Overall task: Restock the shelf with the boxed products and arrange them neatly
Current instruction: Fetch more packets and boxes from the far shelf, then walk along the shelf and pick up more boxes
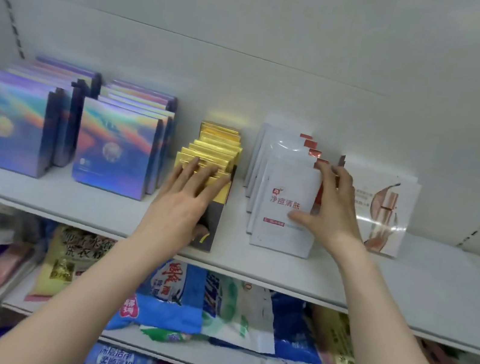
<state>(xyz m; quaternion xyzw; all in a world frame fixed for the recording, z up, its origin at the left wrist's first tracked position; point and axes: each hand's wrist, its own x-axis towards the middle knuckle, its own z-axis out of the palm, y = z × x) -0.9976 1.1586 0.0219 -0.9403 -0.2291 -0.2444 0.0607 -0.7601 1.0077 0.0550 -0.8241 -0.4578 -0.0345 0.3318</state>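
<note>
Atop gold boxes (218, 149), left hand (184, 204) flat

This is a shop aisle: a white metal shelf (95, 205) carries front-facing rows of identical holographic boxes (6, 127), gold boxes (217, 146) and white boxes (288, 190), a slotted upright (8, 0) climbs the back panel, and bagged laundry products (172, 294) are packed in below it.

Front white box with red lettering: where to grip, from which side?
Its right edge, from the front right: thumb on the face, fingers round the edge. The front white box stands upright and thin, its row packed behind, and a gap to the rose-gold box leaves that edge free.
</note>
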